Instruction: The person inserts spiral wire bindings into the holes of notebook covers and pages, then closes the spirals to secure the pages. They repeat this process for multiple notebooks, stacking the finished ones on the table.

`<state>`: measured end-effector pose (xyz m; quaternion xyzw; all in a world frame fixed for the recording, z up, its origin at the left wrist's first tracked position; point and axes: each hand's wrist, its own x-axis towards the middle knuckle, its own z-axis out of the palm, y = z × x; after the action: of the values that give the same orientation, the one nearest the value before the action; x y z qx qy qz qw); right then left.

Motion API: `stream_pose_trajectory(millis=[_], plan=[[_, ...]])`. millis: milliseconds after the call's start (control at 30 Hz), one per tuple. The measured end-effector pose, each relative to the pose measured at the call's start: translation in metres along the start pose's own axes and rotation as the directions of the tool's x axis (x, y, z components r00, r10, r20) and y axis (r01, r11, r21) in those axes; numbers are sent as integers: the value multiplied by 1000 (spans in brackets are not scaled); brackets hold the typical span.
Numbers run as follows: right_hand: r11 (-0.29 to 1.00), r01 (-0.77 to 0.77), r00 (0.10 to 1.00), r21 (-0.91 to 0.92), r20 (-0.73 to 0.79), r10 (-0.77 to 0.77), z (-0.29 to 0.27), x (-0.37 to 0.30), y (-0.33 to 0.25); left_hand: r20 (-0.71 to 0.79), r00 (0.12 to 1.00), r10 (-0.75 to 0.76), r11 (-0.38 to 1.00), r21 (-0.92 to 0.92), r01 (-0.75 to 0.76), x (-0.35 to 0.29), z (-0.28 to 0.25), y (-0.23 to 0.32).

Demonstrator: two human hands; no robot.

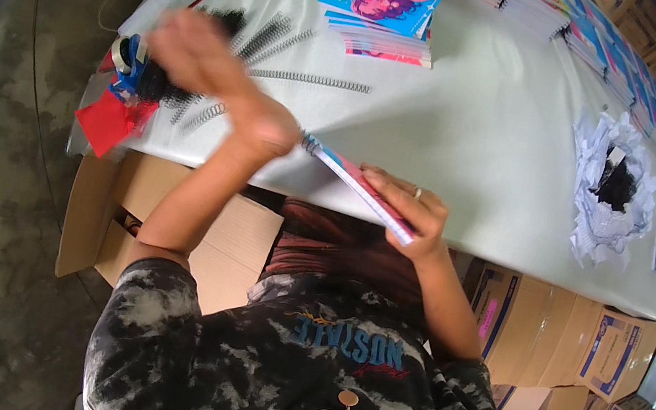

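My right hand grips a spiral-bound notebook at its near end, thumb and fingers closed round it. The notebook is tilted on edge over the table's front edge, its white page edges showing and its cover pink and blue. Dark coil binding shows at its far end, close to my left wrist. My left hand is raised over the left side of the table and smeared by motion, so its fingers cannot be made out. Under and beside it lie loose black binding coils, with one long coil lying apart.
A stack of colourful covers and pages sits at the back, pens on top. Bound notebooks line the far right. Crumpled paper cradles black scraps. A blue tape dispenser stands left. Cardboard boxes are below the table.
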<state>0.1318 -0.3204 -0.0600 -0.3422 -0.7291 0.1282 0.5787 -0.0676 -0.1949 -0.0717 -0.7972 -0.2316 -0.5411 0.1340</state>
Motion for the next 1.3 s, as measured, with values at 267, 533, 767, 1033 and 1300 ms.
stream_pose_trajectory(millis=[267, 533, 767, 1033, 1300], plan=[[997, -14, 999, 76, -28, 17, 1, -1, 3, 87, 929, 359, 933, -32, -358, 34, -8, 34], [809, -471, 838, 353, -108, 535, 5, 6, -11, 151, 980, 130, 956, -280, -84, 76, -8, 27], [947, -280, 947, 158, -119, 299, 4, -1, 8, -309, 890, 335, 941, 150, -302, 123, 2, 21], [989, -147, 984, 25, -103, 148, 10, 5, 0, 101, 882, 461, 883, -146, -445, 31, -10, 49], [994, -107, 987, 33, -114, 110, 19, 10, 5, 159, 940, 301, 945, -186, -271, -6, 2, 54]])
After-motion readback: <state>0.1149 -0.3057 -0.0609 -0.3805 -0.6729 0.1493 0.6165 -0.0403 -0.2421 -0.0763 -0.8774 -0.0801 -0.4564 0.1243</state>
